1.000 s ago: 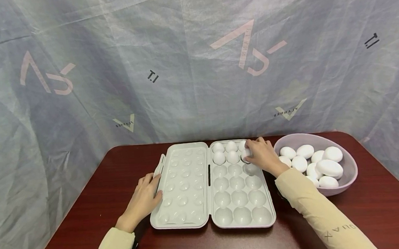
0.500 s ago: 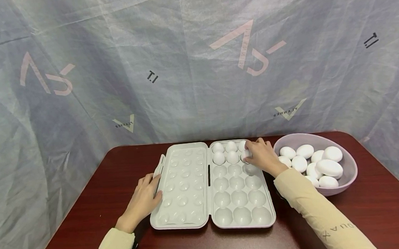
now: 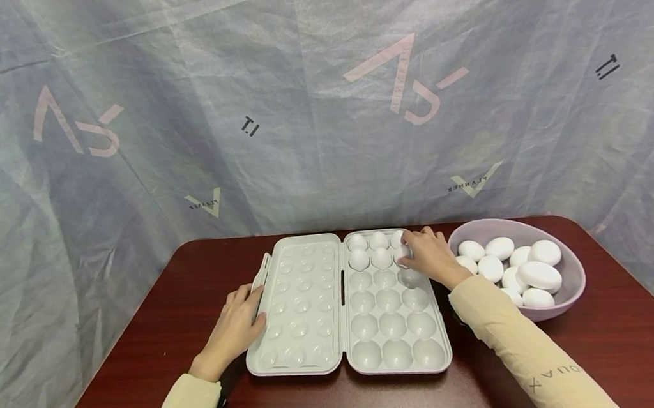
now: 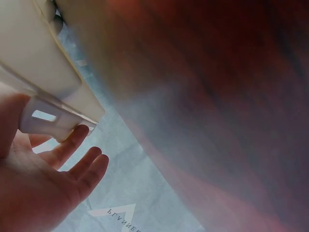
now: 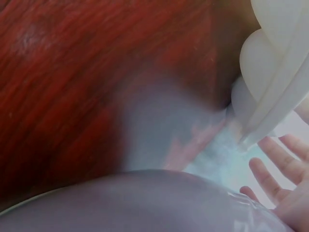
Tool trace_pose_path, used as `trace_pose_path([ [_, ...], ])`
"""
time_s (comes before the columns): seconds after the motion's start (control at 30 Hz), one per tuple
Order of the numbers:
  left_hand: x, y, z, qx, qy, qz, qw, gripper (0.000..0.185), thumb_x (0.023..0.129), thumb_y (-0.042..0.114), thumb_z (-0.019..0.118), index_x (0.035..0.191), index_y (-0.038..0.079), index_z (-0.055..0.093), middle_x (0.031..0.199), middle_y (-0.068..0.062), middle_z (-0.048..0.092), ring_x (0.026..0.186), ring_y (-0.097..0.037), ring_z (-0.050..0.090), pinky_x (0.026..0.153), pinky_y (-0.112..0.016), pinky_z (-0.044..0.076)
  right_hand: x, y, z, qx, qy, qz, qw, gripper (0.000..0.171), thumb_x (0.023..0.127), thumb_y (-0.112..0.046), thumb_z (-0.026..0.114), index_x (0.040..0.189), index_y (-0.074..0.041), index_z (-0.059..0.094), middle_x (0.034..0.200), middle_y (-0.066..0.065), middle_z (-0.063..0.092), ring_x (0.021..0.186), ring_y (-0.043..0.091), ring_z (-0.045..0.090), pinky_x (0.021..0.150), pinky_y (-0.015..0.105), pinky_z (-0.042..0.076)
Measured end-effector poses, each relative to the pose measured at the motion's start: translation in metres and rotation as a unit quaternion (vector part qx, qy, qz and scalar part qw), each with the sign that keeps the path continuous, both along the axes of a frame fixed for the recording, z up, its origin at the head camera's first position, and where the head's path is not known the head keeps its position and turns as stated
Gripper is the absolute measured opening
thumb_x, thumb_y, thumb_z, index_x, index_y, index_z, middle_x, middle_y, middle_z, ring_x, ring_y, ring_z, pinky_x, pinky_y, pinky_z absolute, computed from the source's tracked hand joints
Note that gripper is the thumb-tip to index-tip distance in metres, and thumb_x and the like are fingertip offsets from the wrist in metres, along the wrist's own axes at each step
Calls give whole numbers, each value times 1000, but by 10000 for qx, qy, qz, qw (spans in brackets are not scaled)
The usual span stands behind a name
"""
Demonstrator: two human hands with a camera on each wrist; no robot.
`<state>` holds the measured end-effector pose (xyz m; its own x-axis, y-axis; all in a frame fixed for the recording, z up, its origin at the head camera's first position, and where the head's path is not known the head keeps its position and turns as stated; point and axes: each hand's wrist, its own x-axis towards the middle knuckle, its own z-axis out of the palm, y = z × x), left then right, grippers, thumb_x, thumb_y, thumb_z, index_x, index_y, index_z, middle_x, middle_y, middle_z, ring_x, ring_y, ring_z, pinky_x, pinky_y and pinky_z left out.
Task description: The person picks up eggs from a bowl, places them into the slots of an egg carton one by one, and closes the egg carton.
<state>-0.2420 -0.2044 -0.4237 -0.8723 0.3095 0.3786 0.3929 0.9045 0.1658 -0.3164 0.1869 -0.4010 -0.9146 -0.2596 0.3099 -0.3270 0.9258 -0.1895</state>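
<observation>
A pale egg carton lies unfolded on the table, its dimpled lid on the left and its cupped tray on the right. White eggs fill the visible cups of the tray's two far rows. My right hand pinches an egg at the right cup of the second row, partly covering it. My left hand rests on the lid's left edge, its loose fingers touching the slotted flap. In the right wrist view, the fingers show beyond the tray's underside.
A mauve bowl heaped with white eggs stands right of the tray, beside my right forearm. The dark red table ends at a hanging grey sheet behind.
The egg under my right hand has settled slightly lower into its cup. My right forearm has shifted a little left; my left hand and the carton stay put.
</observation>
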Motion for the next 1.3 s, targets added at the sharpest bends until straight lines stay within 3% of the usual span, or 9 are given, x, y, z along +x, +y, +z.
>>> trace_pose_path([
  [0.33, 0, 1, 1, 5, -46, 33, 10000, 48, 79, 12, 65, 123, -3, 54, 119, -23, 51, 108, -42, 47, 83, -52, 42, 3, 3, 9, 33, 153, 16, 9999, 40, 76, -30, 72, 105, -6, 59, 98, 11, 65, 90, 33, 51, 72, 45, 36],
  [0.6, 0, 0, 0, 13, -26, 22, 10000, 49, 79, 12, 65, 124, -3, 54, 119, -23, 51, 109, -43, 47, 83, -52, 42, 18, 16, 30, 261, 358, 156, 9989, 37, 77, -27, 71, 104, -4, 60, 96, 13, 64, 89, 35, 50, 69, 45, 36],
  [0.9, 0, 0, 1, 18, 4, 2, 10000, 48, 79, 12, 65, 123, -4, 54, 118, -23, 51, 108, -43, 48, 82, -52, 43, 39, 44, 49, 533, 88, 66, 9985, 36, 78, -26, 69, 105, -4, 60, 104, 15, 61, 94, 37, 48, 73, 50, 36],
  [1.07, 1, 0, 1, 33, 38, 0, 10000, 48, 79, 11, 65, 123, -3, 54, 119, -23, 51, 109, -42, 47, 82, -52, 42, 49, 65, 51, 555, 195, 0, 9983, 33, 75, -24, 70, 101, -5, 61, 102, 15, 61, 93, 38, 49, 73, 53, 36],
  [1.3, 1, 0, 1, 27, 19, 3, 10000, 48, 79, 12, 65, 123, -3, 54, 119, -23, 51, 109, -42, 47, 82, -51, 42, 63, 92, 54, 708, 105, -165, 9973, 38, 76, -26, 69, 106, -3, 60, 108, 20, 60, 95, 42, 48, 75, 57, 35],
])
